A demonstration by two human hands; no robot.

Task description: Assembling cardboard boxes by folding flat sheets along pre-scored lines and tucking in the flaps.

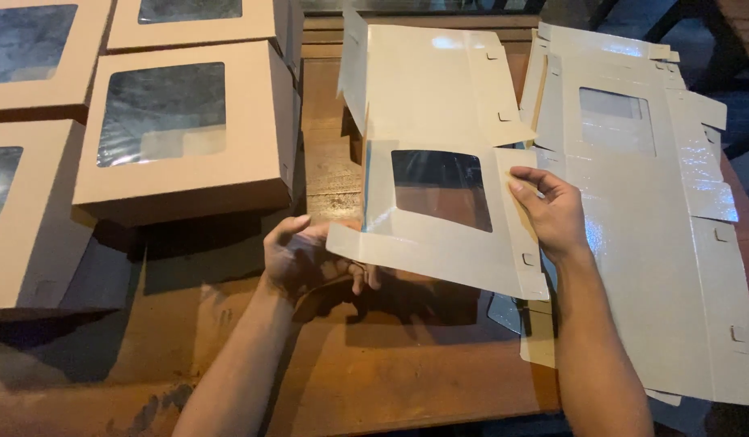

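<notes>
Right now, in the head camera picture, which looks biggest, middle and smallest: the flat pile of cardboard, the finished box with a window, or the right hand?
1. Flat pile of cardboard, biggest.
2. Finished box with a window, though it sits farther away, so unsure.
3. Right hand, smallest.

Two bare hands gripped a flat, unfolded window box blank [439, 194] above a wooden table [374, 380].

The left hand [305, 259] held the blank's lower left flap from beneath, fingers curled under its edge, while the right hand [552, 212] pressed on the right side panel beside the clear window, thumb on top. The blank's glossy pale inner side faced up, its upper part tilted upright. A stack of further flat blanks [657, 218] lay to the right, touching the table. Assembled brown boxes with clear windows [184, 129] stood in rows at the left.
</notes>
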